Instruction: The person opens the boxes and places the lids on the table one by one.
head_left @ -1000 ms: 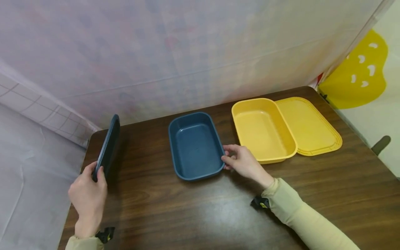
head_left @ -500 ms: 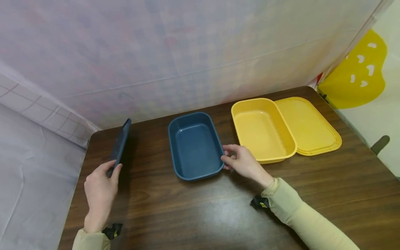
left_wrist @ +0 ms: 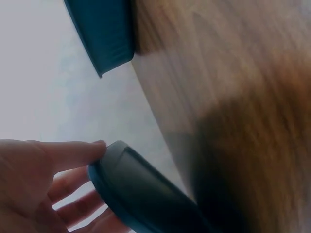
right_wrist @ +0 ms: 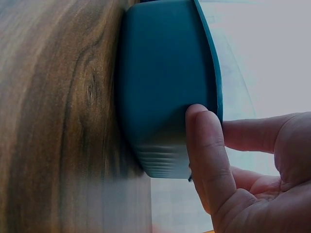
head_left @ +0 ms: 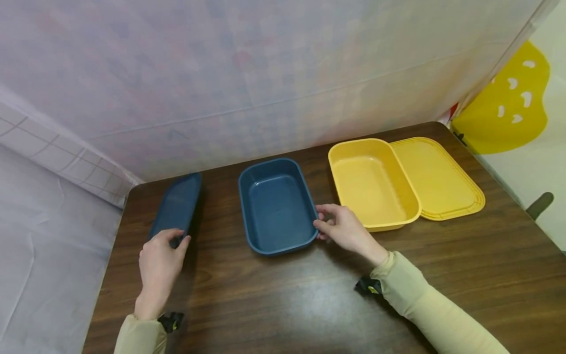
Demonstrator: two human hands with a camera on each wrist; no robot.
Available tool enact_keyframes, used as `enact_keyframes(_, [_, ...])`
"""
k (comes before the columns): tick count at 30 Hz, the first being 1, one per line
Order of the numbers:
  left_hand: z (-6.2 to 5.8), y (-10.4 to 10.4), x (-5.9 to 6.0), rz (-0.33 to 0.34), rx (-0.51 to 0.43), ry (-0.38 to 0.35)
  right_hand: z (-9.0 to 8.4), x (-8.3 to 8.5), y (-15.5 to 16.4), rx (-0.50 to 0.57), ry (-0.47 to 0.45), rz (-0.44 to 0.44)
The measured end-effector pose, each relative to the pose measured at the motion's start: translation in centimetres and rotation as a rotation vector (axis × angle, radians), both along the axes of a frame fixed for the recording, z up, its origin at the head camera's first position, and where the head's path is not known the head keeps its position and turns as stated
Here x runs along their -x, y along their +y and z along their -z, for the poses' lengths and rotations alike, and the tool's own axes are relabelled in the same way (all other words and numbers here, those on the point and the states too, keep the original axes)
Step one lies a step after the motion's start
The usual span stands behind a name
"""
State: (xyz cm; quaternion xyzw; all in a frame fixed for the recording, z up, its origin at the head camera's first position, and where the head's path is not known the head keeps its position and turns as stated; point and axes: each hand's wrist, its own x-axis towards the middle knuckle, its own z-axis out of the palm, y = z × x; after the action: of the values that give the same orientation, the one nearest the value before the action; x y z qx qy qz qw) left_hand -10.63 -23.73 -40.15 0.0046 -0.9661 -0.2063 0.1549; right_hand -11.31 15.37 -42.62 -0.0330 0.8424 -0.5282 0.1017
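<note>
My left hand (head_left: 160,260) pinches the near edge of a dark blue lid (head_left: 177,205), which is tilted with its right edge raised over the left part of the table. In the left wrist view the thumb lies at the rim of the lid (left_wrist: 146,194), the other fingers behind it. A blue rectangular container (head_left: 278,209) stands open-topped at the middle of the table. My right hand (head_left: 347,231) holds its near right rim; in the right wrist view fingers lie along the outside wall of the container (right_wrist: 160,73). No contents show inside it.
To the right stands a yellow rectangular container (head_left: 369,187), open-topped, and its right side meets a flat yellow lid (head_left: 438,182). Everything stands on a dark wooden table (head_left: 265,305). A pale cloth curtain (head_left: 265,73) hangs behind the table's back edge.
My left hand has moved to the right with the blue lid and turned it from nearly upright to a flatter tilt. The right hand and both containers stay put.
</note>
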Motion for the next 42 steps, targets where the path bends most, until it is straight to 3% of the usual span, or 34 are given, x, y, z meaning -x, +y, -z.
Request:
enact_keyframes(7, [0.9, 0.4, 0.4, 0.004, 0.003, -0.151, 0.0, 0.0, 0.0, -0.005, -0.003, 0.004])
enact_keyframes(22, [2.4, 0.3, 1.3, -0.013, 0.028, -0.296, 0.1, -0.2, -0.5, 0.009, 0.000, 0.022])
enact_keyframes(31, [3.2, 0.1, 1.4, -0.011, 0.020, -0.329, 0.2, -0.3, -0.9, 0.025, -0.004, 0.034])
enact_keyframes(42, [3.3, 0.3, 1.6, -0.016, 0.024, -0.339, 0.2, -0.3, -1.0, 0.031, 0.008, 0.031])
